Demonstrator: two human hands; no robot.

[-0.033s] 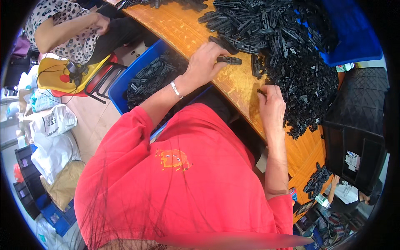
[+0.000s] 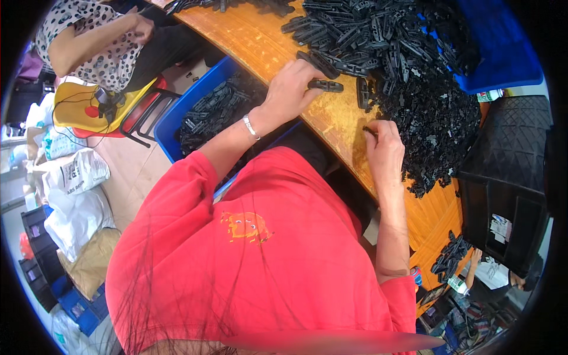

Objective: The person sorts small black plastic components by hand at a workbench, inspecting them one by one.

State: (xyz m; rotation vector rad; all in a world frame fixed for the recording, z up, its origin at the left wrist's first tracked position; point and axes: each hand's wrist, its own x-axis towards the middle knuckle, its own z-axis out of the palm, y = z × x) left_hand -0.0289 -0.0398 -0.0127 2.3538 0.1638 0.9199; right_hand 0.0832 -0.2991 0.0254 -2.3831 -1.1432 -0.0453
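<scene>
My left hand (image 2: 293, 89) grips one end of a long black plastic part (image 2: 326, 86) that lies on the orange wooden table (image 2: 260, 41). A pile of similar long black parts (image 2: 367, 35) lies just beyond it. My right hand (image 2: 384, 151) rests on the table edge with its fingertips pinched on a small black piece (image 2: 370, 130). It sits at the near side of a heap of small black pieces (image 2: 441, 130). A silver bracelet (image 2: 251, 126) is on my left wrist.
A blue bin (image 2: 177, 118) of black parts stands below the table to the left. A blue crate (image 2: 503, 59) and a black crate (image 2: 509, 177) sit to the right. Another person in a dotted top (image 2: 89, 41) sits at the upper left, by a yellow stool (image 2: 74, 106) and white bags (image 2: 74, 177).
</scene>
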